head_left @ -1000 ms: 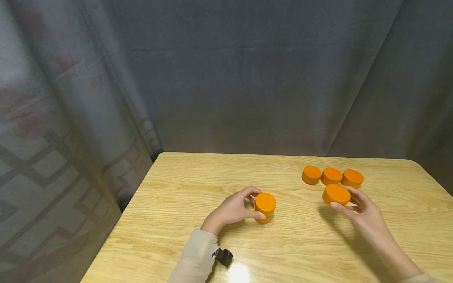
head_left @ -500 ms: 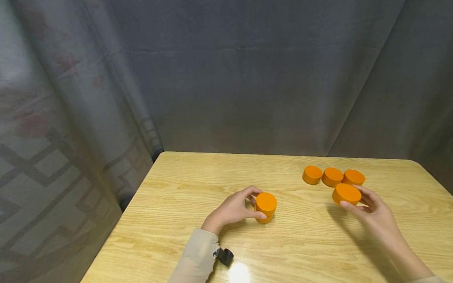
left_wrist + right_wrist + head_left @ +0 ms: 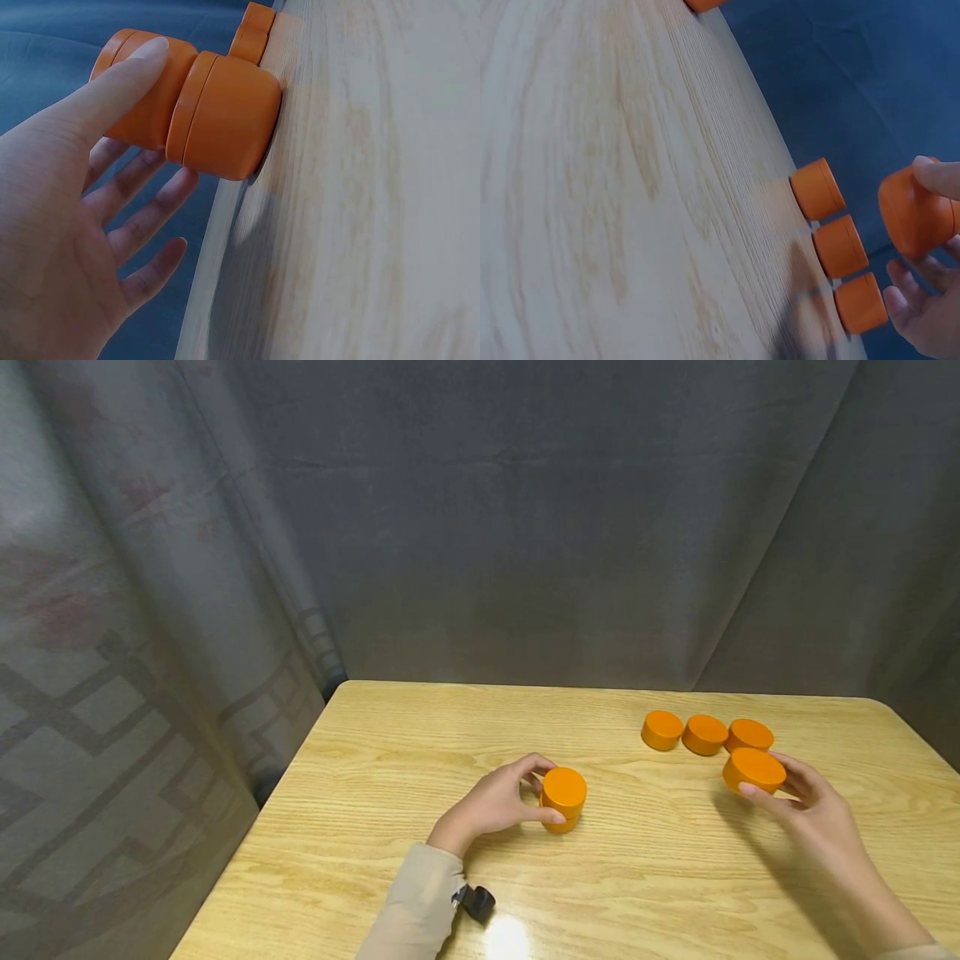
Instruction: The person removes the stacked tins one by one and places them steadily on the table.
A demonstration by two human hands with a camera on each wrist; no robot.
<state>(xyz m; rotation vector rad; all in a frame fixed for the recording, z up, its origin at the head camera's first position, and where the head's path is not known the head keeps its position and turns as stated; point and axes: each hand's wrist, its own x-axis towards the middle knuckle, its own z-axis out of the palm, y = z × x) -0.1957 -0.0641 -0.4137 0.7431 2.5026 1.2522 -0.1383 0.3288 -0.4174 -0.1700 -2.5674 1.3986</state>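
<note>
The left hand [image 3: 491, 802] grasps the upper container [image 3: 564, 787] of a two-high stack, thumb on the near side, fingers curving round the far side. It is squat, round and bright orange, with a flat top and a smooth, faintly shiny wall. Below that thumb, the matching lower container [image 3: 229, 120] stands upright on the table [image 3: 405, 735]; the left wrist view shows its rounded bottom edge and a thin seam circling it near the top. The right hand [image 3: 821, 818] grips the raised container [image 3: 753, 768], also orange, between thumb and fingers, off the table. Just beyond those fingers, a row of three containers [image 3: 705, 737] stands close together. The tabletop is pale yellow with streaked wood grain. Well beyond both sets of fingers hangs a soft, creased grey curtain [image 3: 487, 527].
</note>
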